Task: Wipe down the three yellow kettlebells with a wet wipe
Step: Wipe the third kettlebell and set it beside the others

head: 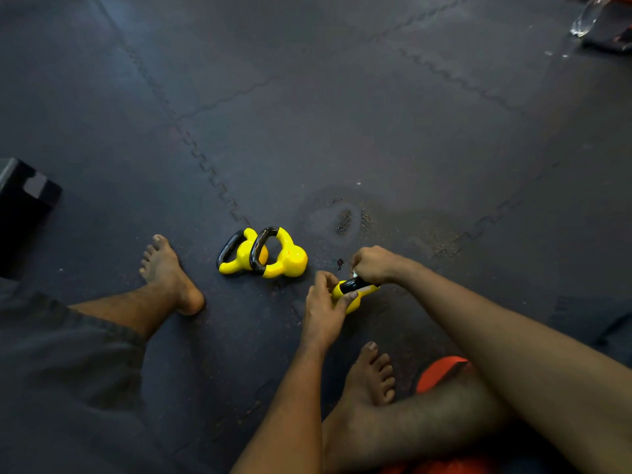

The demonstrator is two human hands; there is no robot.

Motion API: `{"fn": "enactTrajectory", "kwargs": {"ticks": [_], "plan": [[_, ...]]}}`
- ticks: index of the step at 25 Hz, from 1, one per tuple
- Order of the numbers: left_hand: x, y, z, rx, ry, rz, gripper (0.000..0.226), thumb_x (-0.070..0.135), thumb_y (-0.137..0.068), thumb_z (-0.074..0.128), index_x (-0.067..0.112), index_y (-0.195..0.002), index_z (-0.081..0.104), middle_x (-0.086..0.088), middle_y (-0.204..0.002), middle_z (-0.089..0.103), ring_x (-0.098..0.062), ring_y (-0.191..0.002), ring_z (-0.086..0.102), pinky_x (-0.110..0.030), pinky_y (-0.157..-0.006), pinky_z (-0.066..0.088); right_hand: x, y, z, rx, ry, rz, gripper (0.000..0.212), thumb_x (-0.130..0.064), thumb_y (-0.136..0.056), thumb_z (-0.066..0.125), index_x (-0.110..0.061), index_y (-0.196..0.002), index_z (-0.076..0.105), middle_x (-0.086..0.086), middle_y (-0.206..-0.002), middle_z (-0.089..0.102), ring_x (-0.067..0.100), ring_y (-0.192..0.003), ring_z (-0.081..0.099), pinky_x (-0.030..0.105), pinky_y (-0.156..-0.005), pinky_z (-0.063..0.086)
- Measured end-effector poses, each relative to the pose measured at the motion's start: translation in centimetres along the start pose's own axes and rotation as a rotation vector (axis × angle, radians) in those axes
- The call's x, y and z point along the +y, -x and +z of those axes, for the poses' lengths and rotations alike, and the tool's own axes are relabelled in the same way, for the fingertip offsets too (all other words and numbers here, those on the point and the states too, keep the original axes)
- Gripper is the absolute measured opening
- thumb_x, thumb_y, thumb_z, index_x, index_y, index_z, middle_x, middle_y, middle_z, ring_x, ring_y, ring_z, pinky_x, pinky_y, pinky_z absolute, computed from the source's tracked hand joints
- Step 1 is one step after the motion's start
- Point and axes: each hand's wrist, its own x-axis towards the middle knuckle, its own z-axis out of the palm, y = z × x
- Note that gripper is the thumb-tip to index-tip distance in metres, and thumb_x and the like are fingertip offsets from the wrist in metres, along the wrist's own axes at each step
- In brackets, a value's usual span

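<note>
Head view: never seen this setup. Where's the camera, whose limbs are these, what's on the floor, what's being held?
No machine here. A person sits on a dark rubber floor mat, filmed by one wide-angle camera worn on their head and looking down, so the arms and bare feet are their own. Two yellow kettlebells with black handles lie close together on the mat. The left hand holds the yellow body of a third kettlebell, and the right hand curls over its black handle. A small white scrap, probably the wet wipe, shows under that hand. At the edges are a black box on the left and a clear bottle at top right.
</note>
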Motion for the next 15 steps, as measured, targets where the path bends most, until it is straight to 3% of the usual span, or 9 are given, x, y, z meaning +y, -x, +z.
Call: {"fn": "enactTrajectory", "kwargs": {"ticks": [3,7,12,15], "plan": [[-0.1,-0.4,-0.1,0.006,0.012,-0.006,0.032,0.035,-0.082,0.074,0.026,-0.094,0.045,0.002,-0.091,0.058,-0.022,-0.086,0.055,-0.041,-0.072,0.047,0.6,0.7,-0.3,0.044,-0.13,-0.041,0.024,-0.01,-0.087,0.049,-0.022,-0.086,0.07,0.01,-0.101,0.071,0.025,-0.091,0.059,0.026,-0.068,0.037],[-0.3,-0.9,-0.2,0.008,-0.005,-0.037,0.03,0.034,-0.082,0.074,0.028,-0.094,0.046,-0.002,-0.094,0.061,-0.022,-0.089,0.057,-0.038,-0.073,0.049,2.8,1.5,-0.4,0.16,-0.202,0.045,0.026,-0.009,-0.087,0.05,-0.016,-0.093,0.075,0.01,-0.103,0.072,0.026,-0.1,0.062,0.023,-0.071,0.041],[-0.4,-1.2,-0.1,-0.013,-0.029,-0.032,0.027,0.037,-0.084,0.071,0.027,-0.097,0.048,-0.005,-0.094,0.06,-0.021,-0.088,0.056,-0.034,-0.071,0.047,1.6,2.1,1.5,0.318,-0.246,-0.099,0.026,-0.012,-0.09,0.051,-0.019,-0.099,0.075,0.008,-0.099,0.074,0.025,-0.095,0.064,0.027,-0.072,0.043],[-0.3,-1.2,0.0,-0.037,-0.039,-0.03,0.023,0.037,-0.086,0.069,0.03,-0.102,0.053,-0.003,-0.097,0.061,-0.019,-0.091,0.057,-0.031,-0.072,0.045,3.4,2.6,2.4,0.364,-0.329,-0.024,0.025,-0.012,-0.094,0.051,-0.014,-0.102,0.074,0.011,-0.099,0.074,0.027,-0.096,0.065,0.027,-0.072,0.043]]}}
